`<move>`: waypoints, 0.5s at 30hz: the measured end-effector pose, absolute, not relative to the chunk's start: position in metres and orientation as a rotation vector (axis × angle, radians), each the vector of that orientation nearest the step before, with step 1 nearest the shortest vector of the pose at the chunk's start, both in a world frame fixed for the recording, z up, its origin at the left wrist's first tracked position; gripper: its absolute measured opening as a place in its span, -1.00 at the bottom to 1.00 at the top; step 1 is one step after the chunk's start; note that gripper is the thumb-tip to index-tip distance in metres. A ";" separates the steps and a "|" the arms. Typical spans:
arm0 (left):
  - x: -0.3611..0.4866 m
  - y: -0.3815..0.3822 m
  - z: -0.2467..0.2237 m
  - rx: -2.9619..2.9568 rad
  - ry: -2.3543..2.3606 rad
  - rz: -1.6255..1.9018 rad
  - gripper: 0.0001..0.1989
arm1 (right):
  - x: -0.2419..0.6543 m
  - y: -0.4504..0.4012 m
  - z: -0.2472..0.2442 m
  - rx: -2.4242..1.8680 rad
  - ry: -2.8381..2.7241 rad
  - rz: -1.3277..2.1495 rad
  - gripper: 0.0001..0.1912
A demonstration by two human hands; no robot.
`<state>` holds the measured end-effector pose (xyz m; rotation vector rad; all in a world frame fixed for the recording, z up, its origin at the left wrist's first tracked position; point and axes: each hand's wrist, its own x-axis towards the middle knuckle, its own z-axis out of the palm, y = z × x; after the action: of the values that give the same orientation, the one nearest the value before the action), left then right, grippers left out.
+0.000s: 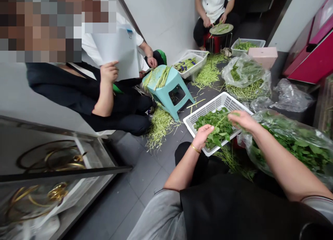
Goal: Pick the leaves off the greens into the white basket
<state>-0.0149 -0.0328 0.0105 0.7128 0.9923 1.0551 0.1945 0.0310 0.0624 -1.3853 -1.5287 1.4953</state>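
Observation:
A white perforated basket (191, 121) stands in front of me with leafy greens (214, 120) inside. Over its near left side, my left hand (203, 137) is closed, thumb against fingers, on a leafy sprig (213, 140). My right hand (240, 120) pinches a green stem (223, 121) above the basket's right part. Thin cut stems (231, 160) lie below the near edge of the basket. Beside my right forearm is a large clear plastic bag full of leafy greens (299, 146).
A turquoise stool (169, 83) holds green stalks, with peelings on the floor around it. One person at the left holds papers (121, 52); others work behind. Farther back are more baskets (196, 64), a bag of peelings (246, 80) and a pink box (262, 56). A metal shelf (104, 170) stands at lower left.

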 end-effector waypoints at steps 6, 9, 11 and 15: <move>-0.011 -0.037 0.008 0.633 0.933 1.114 -0.55 | 0.178 0.011 0.050 -1.295 -1.718 1.568 -0.55; -0.005 -0.038 0.005 0.582 0.925 1.074 -0.51 | 0.156 -0.004 0.040 -1.198 -1.902 1.517 -0.58; -0.003 -0.040 0.002 0.563 0.947 1.040 -0.48 | 0.153 -0.005 0.038 -1.268 -2.039 1.392 -0.70; -0.010 -0.045 0.000 0.677 0.978 0.885 -0.46 | 0.166 0.000 0.045 -1.269 -2.218 1.419 -0.80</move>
<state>-0.0104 -0.0452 -0.0004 0.6774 0.9781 0.8852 0.1655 0.0000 0.0452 -1.2687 -2.2176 1.4193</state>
